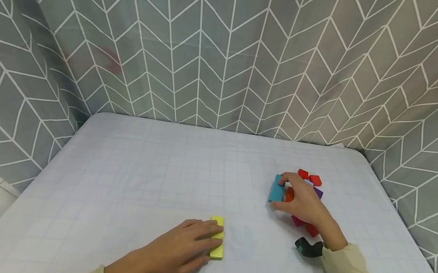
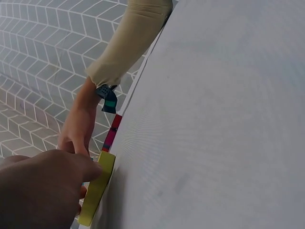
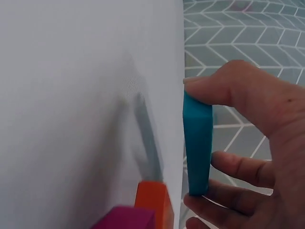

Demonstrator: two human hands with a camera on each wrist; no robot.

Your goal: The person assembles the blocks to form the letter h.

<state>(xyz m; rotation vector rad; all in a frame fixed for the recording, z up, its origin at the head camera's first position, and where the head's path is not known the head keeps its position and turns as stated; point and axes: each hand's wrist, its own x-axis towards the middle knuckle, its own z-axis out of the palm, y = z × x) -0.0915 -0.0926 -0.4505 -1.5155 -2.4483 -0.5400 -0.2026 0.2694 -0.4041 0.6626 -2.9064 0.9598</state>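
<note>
My right hand (image 1: 305, 201) pinches a teal rectangular block (image 1: 277, 188) lengthwise, thumb at one end and fingers at the other. In the right wrist view the teal block (image 3: 198, 143) stands apart from its shadow on the table. Lower in the head view, my left hand (image 1: 177, 249) rests palm down with its fingers over a yellow rectangular block (image 1: 216, 251). The yellow block (image 2: 97, 188) lies on the table in the left wrist view; part of it is hidden by the hand. An orange block (image 3: 151, 198) and a magenta block (image 3: 128, 218) sit near the right hand.
Several red, purple and light blue blocks lie around and partly under the right hand, among them a red block (image 1: 315, 180) and a purple block (image 1: 318, 192). A dark strap (image 1: 308, 248) sits at the right wrist. Patterned grey curtains (image 1: 228, 52) border the white table (image 1: 145, 168).
</note>
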